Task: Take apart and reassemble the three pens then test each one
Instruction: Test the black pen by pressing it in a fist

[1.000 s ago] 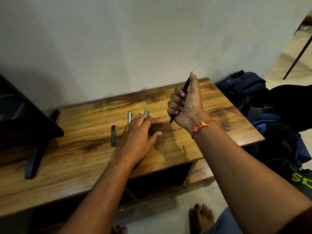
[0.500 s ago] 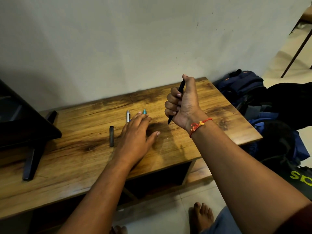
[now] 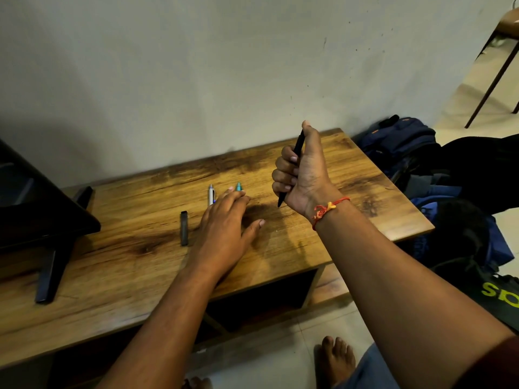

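My right hand (image 3: 303, 175) is fisted around a black pen (image 3: 298, 148), held upright above the wooden table (image 3: 351, 220), thumb on its top end and tip pointing down. My left hand (image 3: 224, 234) lies flat on the table with fingers spread, partly covering a white pen (image 3: 211, 194) and a teal pen (image 3: 239, 186), whose far ends stick out beyond the fingertips. A black pen cap (image 3: 184, 228) lies on the wood just left of that hand.
A black monitor stand (image 3: 53, 265) occupies the table's left end. The wall runs close behind the table. Dark bags (image 3: 421, 153) are piled on the floor at the right. Bare feet (image 3: 334, 360) rest on the tiled floor below.
My right thumb has bent down onto the top of the black pen, where it stood straight a second ago. The left hand has stayed flat on the table.
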